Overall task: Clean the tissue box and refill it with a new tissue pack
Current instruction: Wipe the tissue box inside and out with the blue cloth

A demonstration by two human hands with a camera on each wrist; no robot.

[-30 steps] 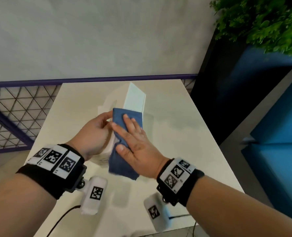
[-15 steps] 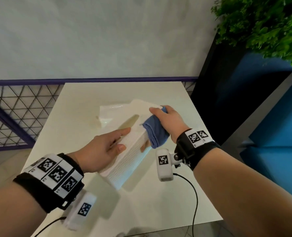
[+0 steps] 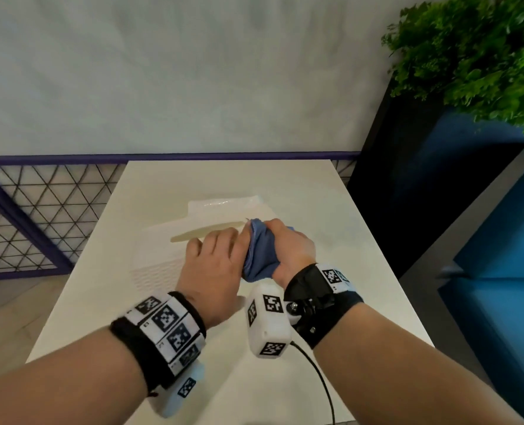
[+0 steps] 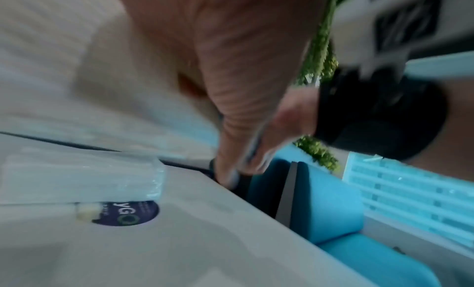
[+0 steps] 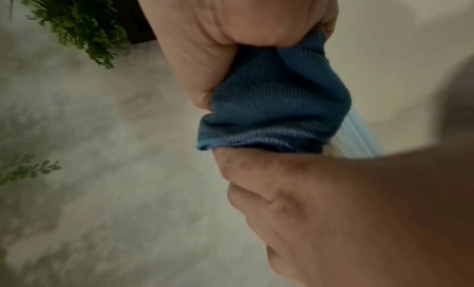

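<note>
The white ribbed tissue box (image 3: 159, 265) lies flat on the white table (image 3: 355, 286), its tan slot facing up. My left hand (image 3: 214, 265) rests palm down on the box's right part, fingers laid fairly straight; the left wrist view of the left hand (image 4: 231, 113) is blurred. My right hand (image 3: 288, 250) grips a bunched blue cloth (image 3: 259, 253) against the box's right end, touching the left hand's fingers. Up close, the right hand (image 5: 231, 37) is curled tight around the blue cloth (image 5: 277, 98). A new tissue pack (image 3: 224, 205) in clear plastic lies just behind the box.
A wall runs along the table's far edge, with a purple-framed wire mesh panel (image 3: 34, 219) to the left. A dark planter with a green plant (image 3: 475, 56) and blue seating (image 3: 499, 271) stand to the right. The tissue pack (image 4: 77, 177) lies on a round purple sticker (image 4: 128, 212).
The box went from standing upright to lying flat on the table. My right hand bunched the cloth and moved to the box's right end. My left hand shifted onto the box's top.
</note>
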